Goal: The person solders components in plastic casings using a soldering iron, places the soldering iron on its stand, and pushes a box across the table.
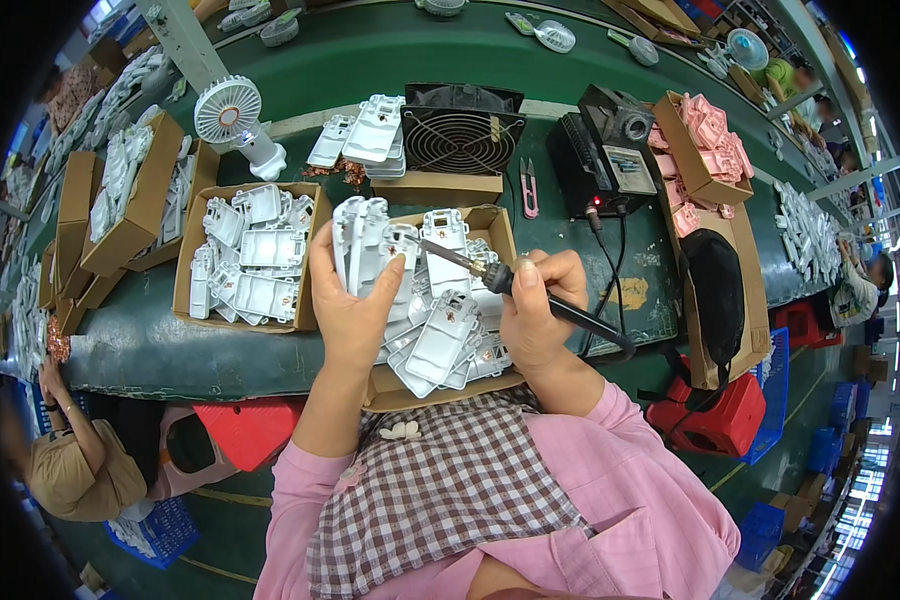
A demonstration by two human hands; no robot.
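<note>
White plastic housing parts [368, 245] are held upright as a small stack in the left hand [348, 305], above an open cardboard box [490, 222] at the near edge of the green workbench [140, 345]. The left hand is closed around the stack, fingers wrapped behind and thumb across the front. A soldering iron [500, 280] is gripped pen-fashion in the right hand [535, 315], which is closed firmly on the black handle; the metal tip is directed at the upper face of the foremost part, and contact cannot be confirmed. The work is judged to be partway: many similar white parts are seen lying in the box beneath the hands, and a second box [195, 250] to the left is also filled with them. Which pile is finished cannot be determined. A black soldering station [605, 150] is noted behind the right hand.
</note>
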